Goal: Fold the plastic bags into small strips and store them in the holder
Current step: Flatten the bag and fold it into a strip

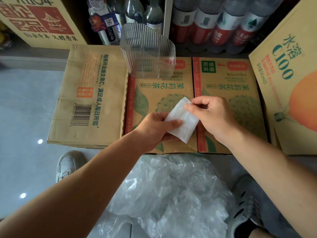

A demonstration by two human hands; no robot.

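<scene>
Folded white bag (186,121) is held above cardboard boxes (154,91), gripped at its near end by the left hand (154,130), pinched at its far corner by the right hand (210,115). Clear holder (148,52) is stood at the boxes' far edge.

Bare forearms (85,182), grey-white mesh sneakers (66,164)

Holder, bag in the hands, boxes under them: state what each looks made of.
Holder: clear rigid plastic, glossy; print behind shows through its ribbed wall. Bag: probably thin plastic film, milky white, matte where folded in layers. Boxes: brown cardboard, matte, printed; flap seams and creases show.
</scene>
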